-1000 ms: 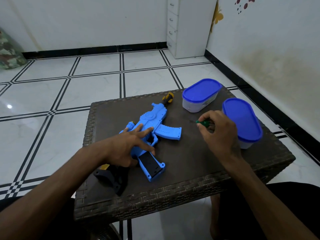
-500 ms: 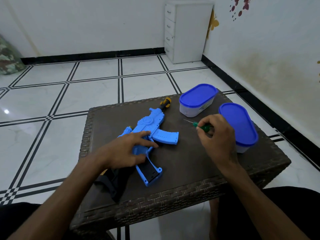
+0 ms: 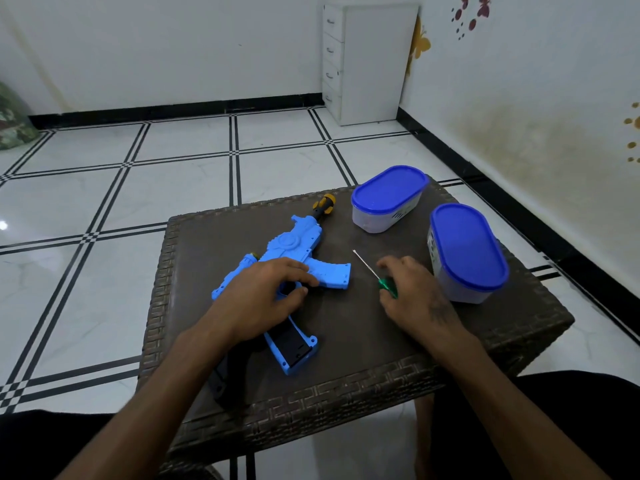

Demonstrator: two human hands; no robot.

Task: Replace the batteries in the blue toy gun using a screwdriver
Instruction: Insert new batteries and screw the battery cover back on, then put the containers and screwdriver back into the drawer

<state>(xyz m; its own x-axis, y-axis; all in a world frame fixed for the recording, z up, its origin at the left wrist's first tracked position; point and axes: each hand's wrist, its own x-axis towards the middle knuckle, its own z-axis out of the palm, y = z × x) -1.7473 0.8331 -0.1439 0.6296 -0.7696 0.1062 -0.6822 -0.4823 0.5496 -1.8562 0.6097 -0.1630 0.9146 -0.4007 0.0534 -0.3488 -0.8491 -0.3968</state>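
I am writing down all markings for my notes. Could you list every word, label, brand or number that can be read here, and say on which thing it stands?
No text here can be read.
Far tub: a small dark print on its side wall, too blurred to read.
Near tub: a small mark on its side, too small to read.
Toy gun: raised shapes only, no letters visible.
Screwdriver: no marking visible.

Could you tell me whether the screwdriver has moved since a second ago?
Yes. The screwdriver has come toward the person, away from the far tub; its shaft now shows bare beyond the right hand.
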